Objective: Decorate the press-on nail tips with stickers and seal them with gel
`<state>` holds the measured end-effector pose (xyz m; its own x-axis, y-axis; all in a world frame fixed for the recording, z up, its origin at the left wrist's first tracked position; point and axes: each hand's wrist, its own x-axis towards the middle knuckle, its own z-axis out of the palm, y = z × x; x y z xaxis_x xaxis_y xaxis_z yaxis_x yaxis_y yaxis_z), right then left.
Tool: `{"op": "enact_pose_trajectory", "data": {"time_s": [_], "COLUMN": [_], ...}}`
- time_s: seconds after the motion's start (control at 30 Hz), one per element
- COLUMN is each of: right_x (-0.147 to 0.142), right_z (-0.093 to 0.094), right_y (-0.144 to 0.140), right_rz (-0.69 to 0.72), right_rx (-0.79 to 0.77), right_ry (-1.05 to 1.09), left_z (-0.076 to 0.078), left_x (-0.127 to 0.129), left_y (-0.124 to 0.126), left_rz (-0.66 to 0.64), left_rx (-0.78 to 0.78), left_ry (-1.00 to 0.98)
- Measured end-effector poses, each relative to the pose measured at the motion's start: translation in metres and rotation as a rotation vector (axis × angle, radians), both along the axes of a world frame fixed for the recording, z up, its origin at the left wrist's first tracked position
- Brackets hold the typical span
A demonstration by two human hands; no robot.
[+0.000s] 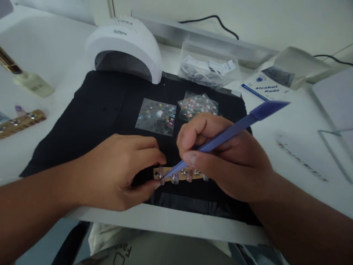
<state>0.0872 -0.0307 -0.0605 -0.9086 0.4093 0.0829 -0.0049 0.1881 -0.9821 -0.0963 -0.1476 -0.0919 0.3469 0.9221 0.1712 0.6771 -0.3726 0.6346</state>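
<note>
A pale wooden nail-tip stand (166,170) with metal studs lies on the black cloth, and several clear, shiny false nails (174,177) sit along it. At its left end, my left hand (124,169) pinches the stand, thumb beside the leftmost false nail (162,175) and index finger at the back edge. Between the thumb and fingers of my right hand (220,158) are slim purple tweezers (228,135) with a broad wedge-shaped rear end. Their pointed tip rests at or just over the leftmost nail; contact is too small to tell. My right hand hides the stand's right end.
Behind the hands lie clear sticker sheets (156,116) on the black cloth (110,106). A white nail lamp (124,44), a clear plastic box (209,66) and an alcohol pads box (264,88) stand farther back. At left are a bottle (33,82) and another wooden stand (23,123).
</note>
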Motion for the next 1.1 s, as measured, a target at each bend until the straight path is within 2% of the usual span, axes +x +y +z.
{"op": "enact_pose_trajectory", "data": {"time_s": [0.6,0.73,0.9,1.1], "right_x": [0.0,-0.001,-0.001,-0.002], "right_z": [0.0,0.0,0.001,0.001], "right_y": [0.003,0.007,0.006,0.006], "right_rz": [0.033,0.092,0.047,0.092], "right_rx": [0.062,0.088,0.07,0.064], "right_ry": [0.023,0.019,-0.001,0.019], "left_z": [0.001,0.001,-0.001,-0.004], "left_x": [0.0,0.002,0.011,0.017], "left_y": [-0.002,-0.005,-0.007,-0.01], "left_rz": [0.012,0.051,0.131,0.184], "left_rx": [0.026,0.04,0.094,0.195], "left_ry": [0.01,0.03,0.047,0.068]}}
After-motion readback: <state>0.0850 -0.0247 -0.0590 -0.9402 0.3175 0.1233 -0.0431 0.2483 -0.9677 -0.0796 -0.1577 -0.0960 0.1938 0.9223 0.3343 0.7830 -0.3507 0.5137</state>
